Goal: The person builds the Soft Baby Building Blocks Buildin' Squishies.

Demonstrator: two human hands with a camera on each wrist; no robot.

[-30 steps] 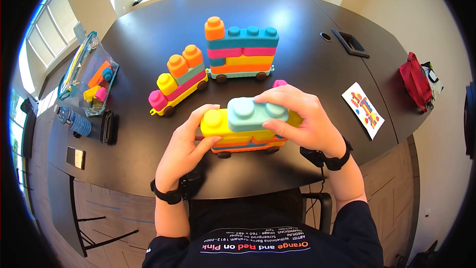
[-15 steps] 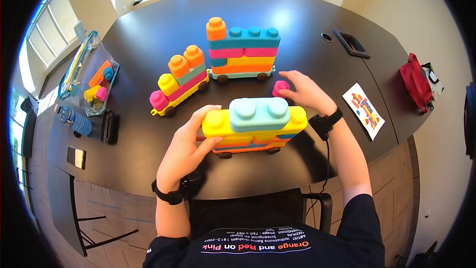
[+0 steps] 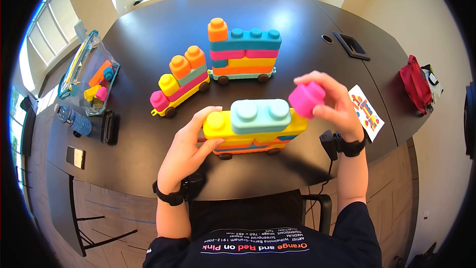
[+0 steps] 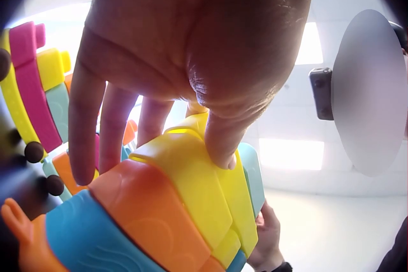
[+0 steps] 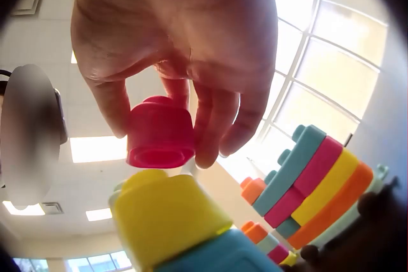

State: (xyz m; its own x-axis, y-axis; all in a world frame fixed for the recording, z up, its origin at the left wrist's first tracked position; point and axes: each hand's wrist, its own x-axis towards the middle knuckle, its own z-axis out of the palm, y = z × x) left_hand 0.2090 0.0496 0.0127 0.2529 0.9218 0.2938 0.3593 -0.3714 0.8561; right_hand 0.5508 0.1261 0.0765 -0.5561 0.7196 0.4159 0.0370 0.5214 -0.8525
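Observation:
My left hand (image 3: 189, 149) grips the left end of a wheeled block wagon (image 3: 255, 141) near the front of the table, thumb on the near side and fingers on the far side. A light teal two-stud block (image 3: 260, 116) tops the wagon, with yellow studs (image 3: 216, 120) at its left. My right hand (image 3: 334, 105) pinches a small pink one-stud block (image 3: 306, 99) above the wagon's right end. From the right wrist, that pink block (image 5: 160, 135) hangs just over a yellow block (image 5: 169, 218), its hollow underside facing down.
Behind stand a tall block wagon (image 3: 244, 62) and a lower stepped one (image 3: 183, 87). At left are a clear bag (image 3: 74, 82) with loose blocks, a water bottle (image 3: 73, 120), a black case (image 3: 107, 127) and a phone (image 3: 76, 157). A picture sheet (image 3: 366, 114) and red bag (image 3: 415, 84) lie right.
My right hand let go of the light teal block, reached to the pink block on the table, picked it up and brought it back toward the wagon. My left hand kept its grip.

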